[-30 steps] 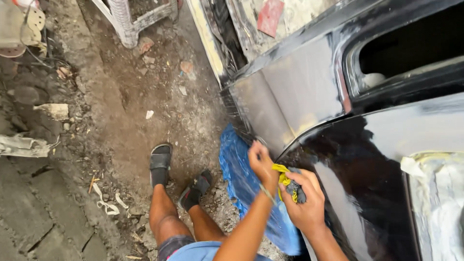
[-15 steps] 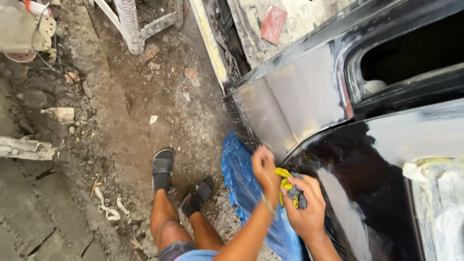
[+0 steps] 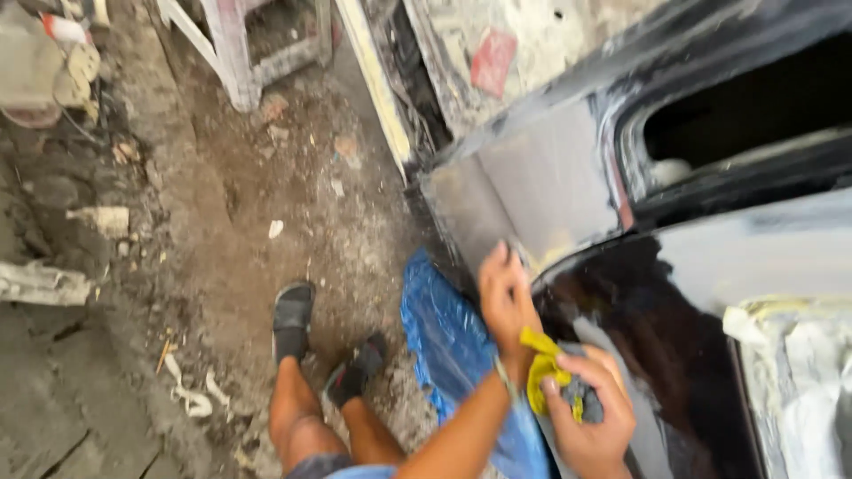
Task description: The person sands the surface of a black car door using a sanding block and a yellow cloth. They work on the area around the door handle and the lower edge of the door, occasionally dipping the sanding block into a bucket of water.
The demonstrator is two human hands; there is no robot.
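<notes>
My left hand [image 3: 506,297] rests with its fingers against the dark car body panel [image 3: 639,319], at the seam where a dull grey sanded patch [image 3: 532,191] meets the glossy black. Just below it, my right hand [image 3: 593,415] grips a crumpled yellow cloth [image 3: 543,371] together with a small grey pad [image 3: 586,397], held against the panel. The two hands are almost touching, the cloth between them.
A blue plastic sheet [image 3: 448,341] hangs down below the panel. My feet in dark sandals [image 3: 293,318] stand on dirt ground littered with debris. A white frame [image 3: 235,53] stands at the top. Masking paper [image 3: 799,372] covers the car at the right.
The view has drifted a little. My right hand with the cloth has slid slightly down the panel; my left hand stays on the seam.
</notes>
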